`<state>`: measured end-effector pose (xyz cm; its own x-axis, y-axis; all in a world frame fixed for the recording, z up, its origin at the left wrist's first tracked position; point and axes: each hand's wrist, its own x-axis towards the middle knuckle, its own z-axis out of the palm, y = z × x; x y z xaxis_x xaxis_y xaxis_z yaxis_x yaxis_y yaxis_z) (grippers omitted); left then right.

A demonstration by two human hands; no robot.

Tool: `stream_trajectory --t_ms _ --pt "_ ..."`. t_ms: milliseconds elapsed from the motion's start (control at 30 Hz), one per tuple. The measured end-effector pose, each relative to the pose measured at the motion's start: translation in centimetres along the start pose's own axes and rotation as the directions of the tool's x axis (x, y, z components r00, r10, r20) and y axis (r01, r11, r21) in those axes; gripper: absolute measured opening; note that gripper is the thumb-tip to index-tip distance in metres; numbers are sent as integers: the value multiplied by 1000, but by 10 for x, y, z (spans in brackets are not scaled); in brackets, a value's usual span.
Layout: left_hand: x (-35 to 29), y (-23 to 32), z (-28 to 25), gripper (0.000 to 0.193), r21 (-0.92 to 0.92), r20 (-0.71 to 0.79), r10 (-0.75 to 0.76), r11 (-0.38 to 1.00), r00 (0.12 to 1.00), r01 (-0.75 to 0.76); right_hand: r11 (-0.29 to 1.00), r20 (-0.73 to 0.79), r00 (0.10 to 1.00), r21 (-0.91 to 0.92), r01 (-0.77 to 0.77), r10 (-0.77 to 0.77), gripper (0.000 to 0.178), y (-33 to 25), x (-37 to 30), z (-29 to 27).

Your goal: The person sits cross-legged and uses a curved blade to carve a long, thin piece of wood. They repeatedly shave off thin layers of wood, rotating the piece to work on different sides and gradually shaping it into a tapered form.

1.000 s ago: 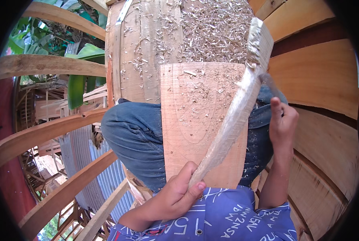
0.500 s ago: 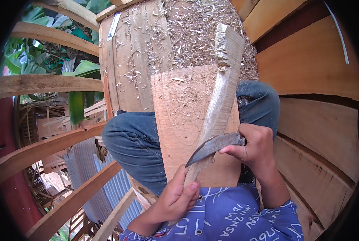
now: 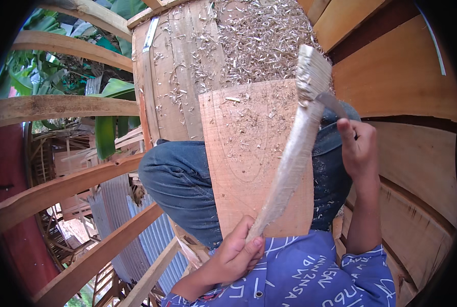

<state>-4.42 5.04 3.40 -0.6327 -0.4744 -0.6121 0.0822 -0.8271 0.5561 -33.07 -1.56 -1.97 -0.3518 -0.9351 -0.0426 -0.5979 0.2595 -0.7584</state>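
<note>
My left hand (image 3: pixel 237 251) is wrapped round the narrow near end of a long, rough-cut piece of wood (image 3: pixel 284 176). The piece slants up and away to the right over a flat board (image 3: pixel 256 138) on my lap, and widens to a ragged, chopped far end. My right hand (image 3: pixel 357 146) grips a knife, its handle hidden in my fist. The curved knife blade (image 3: pixel 332 105) points left, its tip at the right side of the wood just below the wide end. A faint curved outline is drawn on the board.
Curly wood shavings (image 3: pixel 267 41) cover the plank floor (image 3: pixel 180 61) ahead, and crumbs lie on the board. Wooden wall planks (image 3: pixel 397 77) rise close on the right. At left, open wooden rails (image 3: pixel 65 107) look out on banana leaves and corrugated metal sheets (image 3: pixel 113 215).
My right hand has moved the knife from the wood's near part, by my left hand, up and away to its far end. The wood's far end has shifted right and slightly nearer.
</note>
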Motion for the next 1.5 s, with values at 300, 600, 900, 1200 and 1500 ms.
stream_trajectory --t_ms 300,600,900,1200,1500 --pt "6 11 5 19 37 -109 81 996 991 -77 959 243 947 -133 249 -213 65 -32 -53 29" --pt "-5 6 5 16 32 -101 147 989 984 -145 994 36 993 -12 -108 109 75 16 -8 31" --pt "-3 8 1 16 -47 -72 106 993 992 -109 978 145 969 -43 206 -198 71 -34 -47 35" --pt "1 6 5 15 48 -101 124 992 987 -120 930 74 955 -219 295 -286 76 -22 -31 45" --pt "-12 2 0 16 2 -84 138 990 987 -138 996 -51 996 63 -69 72 78 15 5 43"
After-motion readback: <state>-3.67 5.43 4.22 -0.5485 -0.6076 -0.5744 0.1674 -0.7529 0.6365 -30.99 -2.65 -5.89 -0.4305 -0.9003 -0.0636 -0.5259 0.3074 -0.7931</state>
